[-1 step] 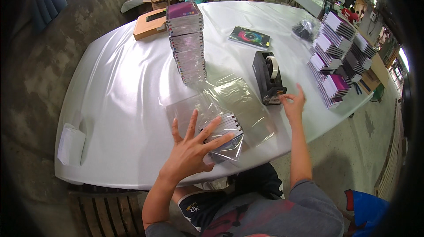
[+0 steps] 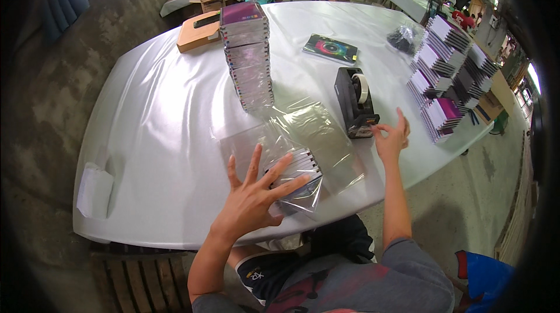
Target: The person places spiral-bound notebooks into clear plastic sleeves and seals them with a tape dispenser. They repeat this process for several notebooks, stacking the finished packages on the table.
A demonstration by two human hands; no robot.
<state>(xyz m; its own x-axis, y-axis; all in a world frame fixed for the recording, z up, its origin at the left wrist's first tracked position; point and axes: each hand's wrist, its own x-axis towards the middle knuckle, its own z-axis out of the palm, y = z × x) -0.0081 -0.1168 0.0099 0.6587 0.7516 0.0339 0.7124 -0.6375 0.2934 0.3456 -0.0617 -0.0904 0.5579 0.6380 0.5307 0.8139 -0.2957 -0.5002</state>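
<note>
A small stack of spiral-bound notebooks [image 2: 300, 164] lies near the table's front edge, loosely covered by clear plastic film. Across its left part rests my left hand [image 2: 252, 196], fingers spread wide and pressing the film down. To the right stands a black tape dispenser [image 2: 346, 100] carrying a roll of tape [image 2: 360, 87]. My right hand [image 2: 392, 138] is at the dispenser's front end, thumb and forefinger pinched at the cutter on the tape's end, the other fingers raised. The clear tape itself hardly shows. More flat clear film [image 2: 315, 123] lies beyond the notebooks.
A tall stack of film-wrapped notebooks [image 2: 248, 62] rises behind the film. Beside it sits an open cardboard box [image 2: 198, 36]. One dark notebook [image 2: 330, 49] lies farther back. Several notebook piles [image 2: 446, 80] and a plastic bag [image 2: 403, 38] occupy the right side; a white block [image 2: 94, 192] is far left.
My right hand's raised fingers have shifted slightly to the right, while its pinch stays at the dispenser. My left hand and the notebooks have not moved.
</note>
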